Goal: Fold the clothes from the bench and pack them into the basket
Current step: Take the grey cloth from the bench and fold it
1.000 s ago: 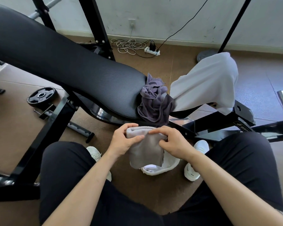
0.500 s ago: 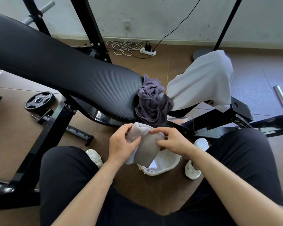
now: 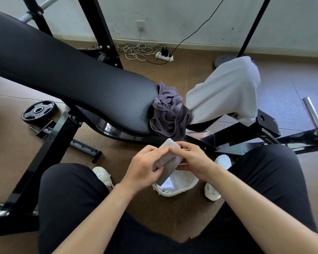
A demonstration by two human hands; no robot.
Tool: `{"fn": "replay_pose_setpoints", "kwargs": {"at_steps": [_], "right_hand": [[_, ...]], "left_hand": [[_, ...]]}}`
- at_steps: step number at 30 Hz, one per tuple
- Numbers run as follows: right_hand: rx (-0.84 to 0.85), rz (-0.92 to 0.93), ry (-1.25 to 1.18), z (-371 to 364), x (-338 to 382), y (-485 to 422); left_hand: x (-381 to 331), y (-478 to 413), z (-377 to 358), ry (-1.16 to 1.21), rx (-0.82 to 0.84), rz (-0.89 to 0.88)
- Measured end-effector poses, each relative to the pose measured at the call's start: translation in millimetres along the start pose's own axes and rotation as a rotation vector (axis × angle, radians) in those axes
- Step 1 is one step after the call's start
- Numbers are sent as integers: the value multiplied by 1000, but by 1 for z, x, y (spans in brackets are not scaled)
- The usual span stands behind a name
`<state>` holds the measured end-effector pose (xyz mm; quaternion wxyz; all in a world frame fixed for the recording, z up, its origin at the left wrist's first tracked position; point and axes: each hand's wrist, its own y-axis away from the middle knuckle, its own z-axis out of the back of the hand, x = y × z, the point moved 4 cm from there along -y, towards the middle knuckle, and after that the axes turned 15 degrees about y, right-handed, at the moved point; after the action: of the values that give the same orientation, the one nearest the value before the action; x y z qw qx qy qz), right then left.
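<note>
A small grey cloth (image 3: 168,158), folded into a narrow strip, is gripped by my left hand (image 3: 145,167) from the left and pinched by my right hand (image 3: 193,160) from the right. It hangs just above a white basket (image 3: 184,189) on the floor between my feet, with something white inside. A crumpled purple-grey garment (image 3: 169,114) lies at the end of the black bench pad (image 3: 72,79). A pale grey garment (image 3: 226,92) is draped over the bench's raised end to the right.
My black-trousered knees frame the basket, white shoes (image 3: 212,191) beside it. The bench's black frame (image 3: 50,153) runs down the left. A weight plate (image 3: 38,110) lies on the floor at left, a power strip (image 3: 163,55) with cables by the wall.
The grey cloth has been folded from a flat hanging square into a narrow strip. Both hands have come closer together and lower over the basket.
</note>
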<state>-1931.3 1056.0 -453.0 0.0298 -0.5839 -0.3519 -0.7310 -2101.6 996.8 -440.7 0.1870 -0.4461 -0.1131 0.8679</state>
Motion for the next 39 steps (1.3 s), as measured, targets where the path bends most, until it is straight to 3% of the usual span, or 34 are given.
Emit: {"fn": "replay_pose_setpoints", "kwargs": {"at_steps": [7, 10, 14, 18, 22, 28, 32, 39], "right_hand": [[-72, -100, -132, 7, -1, -6], [-79, -145, -274, 15, 0, -7], [-64, -221, -391, 19, -2, -8], [-54, -301, -571, 21, -4, -7], [-60, -327, -653, 22, -4, -8], [-58, -341, -575, 22, -9, -12], [-60, -295, -407, 22, -8, -13], [-64, -248, -401, 24, -7, -14]], "left_hand": [[11, -2, 4, 58, 3, 182], [24, -2, 11, 190, -89, 377], [34, -5, 15, 399, -108, 509], [35, -8, 12, 562, -76, 527], [32, -12, 17, 614, -162, 484], [36, -7, 21, 807, -342, 624], [36, -6, 22, 957, -316, 651], [31, -6, 23, 1140, -237, 687]]}}
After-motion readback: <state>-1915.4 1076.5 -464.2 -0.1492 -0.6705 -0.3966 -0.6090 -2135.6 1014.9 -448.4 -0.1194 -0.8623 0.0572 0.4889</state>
